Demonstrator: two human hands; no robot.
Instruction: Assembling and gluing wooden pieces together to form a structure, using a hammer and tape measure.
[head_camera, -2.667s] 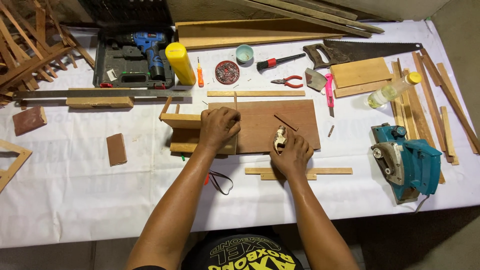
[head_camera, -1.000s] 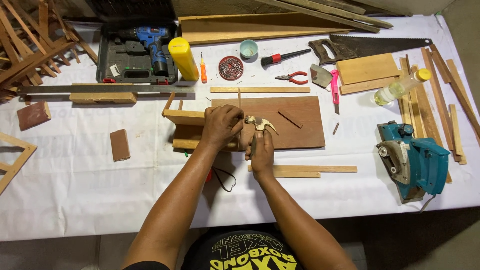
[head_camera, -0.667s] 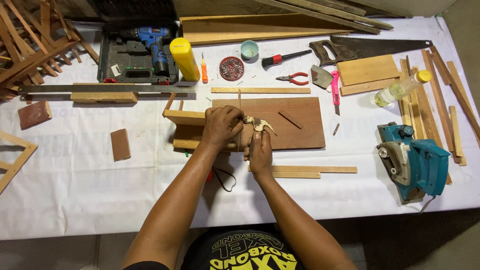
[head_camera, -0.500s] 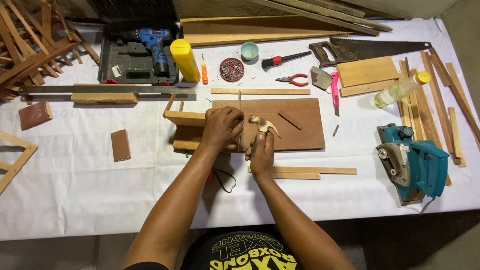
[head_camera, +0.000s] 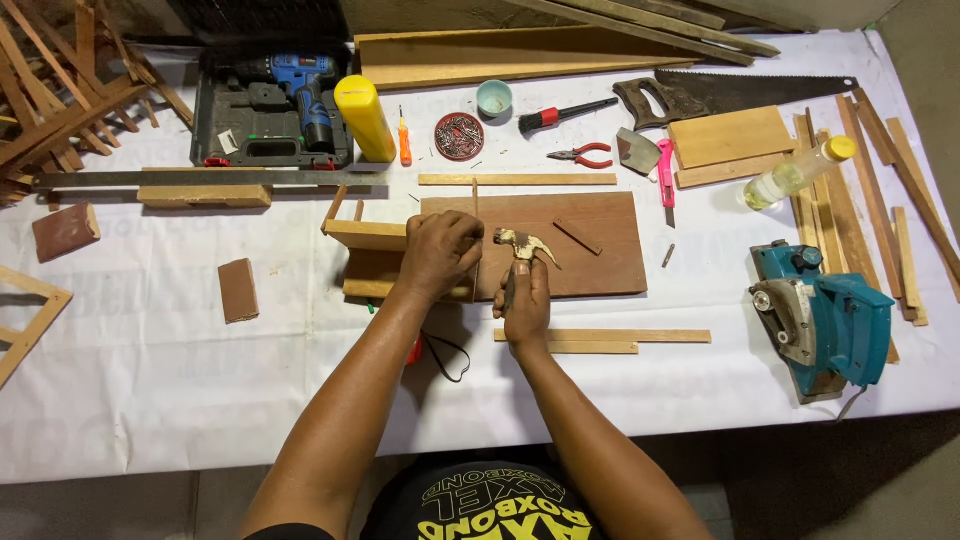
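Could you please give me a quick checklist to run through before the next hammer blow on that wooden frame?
1. Right hand grips the hammer: ok.
2. Left hand steadies the wooden frame: ok.
3. Frame rests against the brown board: ok.
4. Nail upright under the hammer head: cannot tell, hidden by fingers.
5. Left fingers clear of the strike point: not ok, very close.
6. Nail dish within reach: ok.

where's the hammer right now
In the head view, the hammer is at table centre, gripped by the right hand, its head over the brown board beside the left hand.
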